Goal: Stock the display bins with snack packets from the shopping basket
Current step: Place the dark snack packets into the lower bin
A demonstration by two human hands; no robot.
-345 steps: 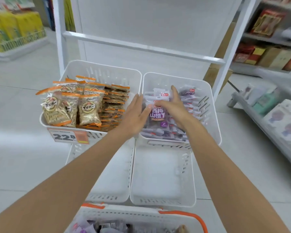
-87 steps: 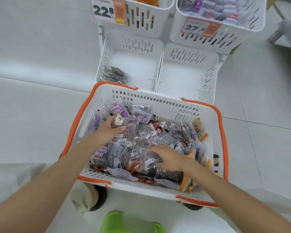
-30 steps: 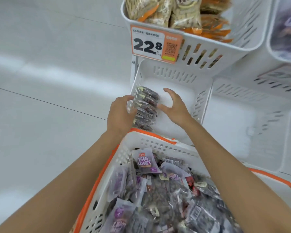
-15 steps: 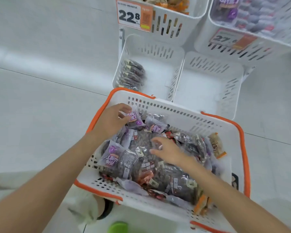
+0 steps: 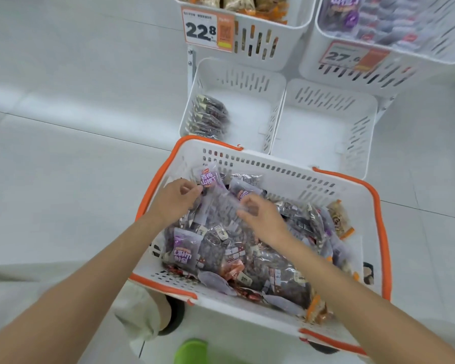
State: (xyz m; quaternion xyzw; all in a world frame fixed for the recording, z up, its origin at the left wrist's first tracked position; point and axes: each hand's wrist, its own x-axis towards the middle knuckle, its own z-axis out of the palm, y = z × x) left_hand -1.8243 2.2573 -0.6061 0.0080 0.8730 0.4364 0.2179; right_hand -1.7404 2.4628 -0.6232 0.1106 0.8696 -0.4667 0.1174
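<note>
Pale tiled shop floor [image 5: 63,127]. At near left, the left hand [image 5: 175,199] pinches a purple-labelled packet [image 5: 208,177] in curled fingers. Farther off, the lower left bin [image 5: 247,80] holds just a short row of dark packets [image 5: 210,116] along its left wall. The right hand [image 5: 263,219] pinches a clear packet [image 5: 221,208] with bent fingers in the heaped basket [image 5: 286,177]. The lower right bin [image 5: 323,132] shows bare bottom; most stocking looks undone.

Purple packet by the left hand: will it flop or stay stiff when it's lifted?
Probably floppy: the purple packet is thin film, standing crooked by the shopping basket wall. Likely light, since the left hand pinches only its edge. Maybe slippery; the film looks glossy.
</note>
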